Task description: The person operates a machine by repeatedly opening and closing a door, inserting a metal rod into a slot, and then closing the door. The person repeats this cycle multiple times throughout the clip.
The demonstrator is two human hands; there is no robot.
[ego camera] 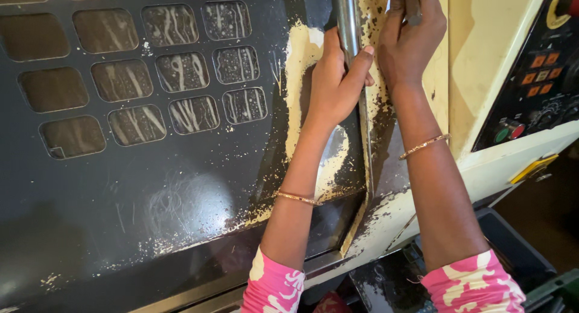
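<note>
Rising from pink patterned sleeves [274,286] at six o'clock, both forearms are stretched upward, each ringed by a thin bangle [298,198]. The left hand [335,78] is wrapped closed around the polished metal bar handle [348,17] at twelve o'clock on the dark sliding door [151,198]; judged stiff, smooth and slippery, it is best gripped fully round. The right hand [410,38] is curled shut just beside it, on what cannot be told. A control panel [537,78] sits at two o'clock
</note>
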